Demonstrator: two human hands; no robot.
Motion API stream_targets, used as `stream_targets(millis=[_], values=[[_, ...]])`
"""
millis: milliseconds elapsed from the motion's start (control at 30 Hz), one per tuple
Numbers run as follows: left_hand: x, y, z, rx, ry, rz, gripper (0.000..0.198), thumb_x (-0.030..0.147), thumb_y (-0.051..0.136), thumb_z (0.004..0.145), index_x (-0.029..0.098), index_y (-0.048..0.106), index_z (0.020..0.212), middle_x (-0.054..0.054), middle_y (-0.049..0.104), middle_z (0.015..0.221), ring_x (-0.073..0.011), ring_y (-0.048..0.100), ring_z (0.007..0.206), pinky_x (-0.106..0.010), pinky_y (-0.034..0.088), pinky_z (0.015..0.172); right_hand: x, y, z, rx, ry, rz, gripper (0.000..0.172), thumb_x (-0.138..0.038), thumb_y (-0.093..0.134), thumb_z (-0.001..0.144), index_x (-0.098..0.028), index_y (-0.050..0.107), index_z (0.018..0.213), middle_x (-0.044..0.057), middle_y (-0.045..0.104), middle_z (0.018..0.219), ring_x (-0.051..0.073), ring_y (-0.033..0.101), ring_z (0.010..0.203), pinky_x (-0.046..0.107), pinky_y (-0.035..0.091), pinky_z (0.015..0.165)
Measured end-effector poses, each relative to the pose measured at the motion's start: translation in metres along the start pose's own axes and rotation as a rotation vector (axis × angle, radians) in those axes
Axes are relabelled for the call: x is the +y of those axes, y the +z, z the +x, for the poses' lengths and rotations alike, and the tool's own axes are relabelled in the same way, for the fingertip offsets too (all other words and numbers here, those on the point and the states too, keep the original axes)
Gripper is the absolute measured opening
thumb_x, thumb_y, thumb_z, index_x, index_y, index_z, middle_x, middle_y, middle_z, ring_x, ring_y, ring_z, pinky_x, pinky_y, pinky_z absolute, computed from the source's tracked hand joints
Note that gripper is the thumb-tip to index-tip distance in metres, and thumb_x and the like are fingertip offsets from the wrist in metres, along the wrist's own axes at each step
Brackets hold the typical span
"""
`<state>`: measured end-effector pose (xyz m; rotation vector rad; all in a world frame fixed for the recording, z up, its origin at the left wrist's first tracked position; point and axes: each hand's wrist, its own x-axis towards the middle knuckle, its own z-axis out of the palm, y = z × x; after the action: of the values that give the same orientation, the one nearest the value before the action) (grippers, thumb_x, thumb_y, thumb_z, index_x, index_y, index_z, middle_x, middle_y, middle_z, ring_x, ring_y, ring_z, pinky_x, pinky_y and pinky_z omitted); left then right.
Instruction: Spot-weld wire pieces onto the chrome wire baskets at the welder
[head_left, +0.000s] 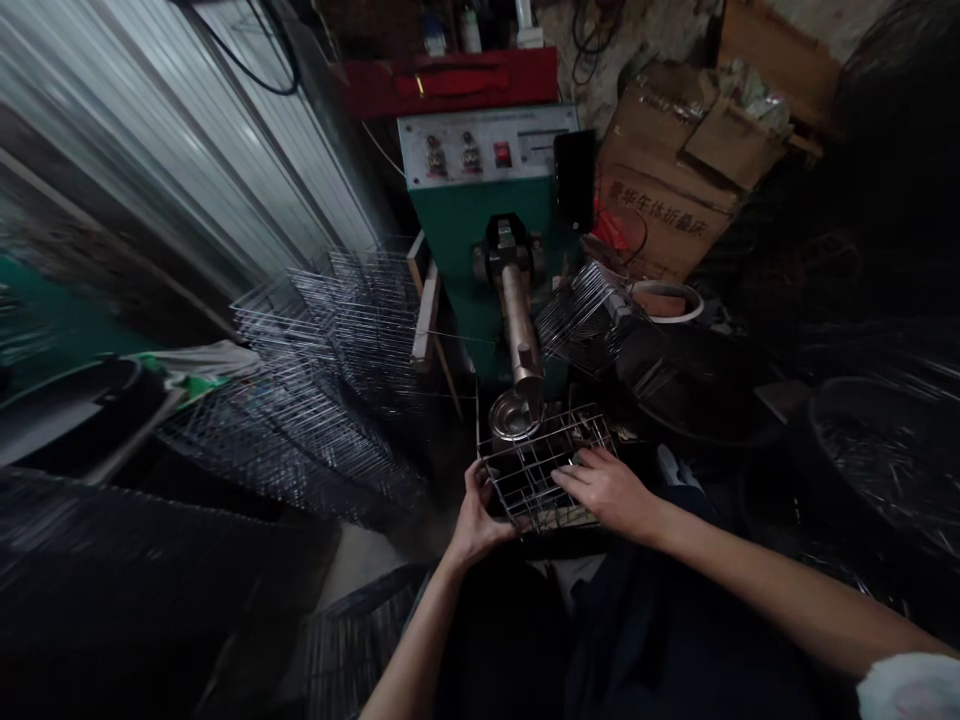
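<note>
A small wire rack (pixel 536 482) with a square grid is held tilted in front of me, below the metal arm of a green machine (pixel 465 225). My left hand (pixel 480 522) is closed round the rack's left edge, thumb along the near side. Over the rack's right part lies my right hand (pixel 609 492), its fingers bent together against the wires; whether a small piece is also between them cannot be made out. The machine's metal arm (pixel 517 320) points down toward the rack. Just behind the wires sits a round metal dish (pixel 514 415).
Stacked wire grids (pixel 322 360) stand on the left. More bent wire pieces (pixel 581 310) lie right of the machine, beside a dark round pan (pixel 690 380). A tub of metal bits (pixel 892 470) is at far right. Behind are a cardboard box (pixel 660 190) and a phone (pixel 574 180).
</note>
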<state>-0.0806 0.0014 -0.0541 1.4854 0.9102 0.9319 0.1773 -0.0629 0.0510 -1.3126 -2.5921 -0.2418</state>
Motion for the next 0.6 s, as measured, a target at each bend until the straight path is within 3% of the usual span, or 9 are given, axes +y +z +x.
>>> stream_targets(millis=[367,600], values=[[-0.002,-0.006,0.000,-0.043,0.025,-0.009,0.117,0.032,0.095,0.052,0.038,0.019,0.140,-0.008,0.037,0.137,-0.0300,0.052,0.125,-0.053,0.043,0.108,-0.005,-0.002,-0.003,0.079,0.029,0.072,0.029,-0.012,0.054,0.098,-0.014,0.067,0.124,0.009,0.072,0.116,0.025,0.058,0.104,0.038,0.045,0.088],[-0.005,-0.011,0.019,-0.022,0.022,-0.021,0.116,0.035,0.094,0.055,0.035,0.017,0.141,-0.011,0.037,0.137,-0.0317,0.052,0.127,-0.054,0.043,0.109,0.006,0.004,0.015,0.004,0.084,0.087,0.029,-0.014,0.059,0.096,-0.015,0.067,0.124,0.009,0.071,0.118,0.026,0.058,0.104,0.039,0.046,0.085]])
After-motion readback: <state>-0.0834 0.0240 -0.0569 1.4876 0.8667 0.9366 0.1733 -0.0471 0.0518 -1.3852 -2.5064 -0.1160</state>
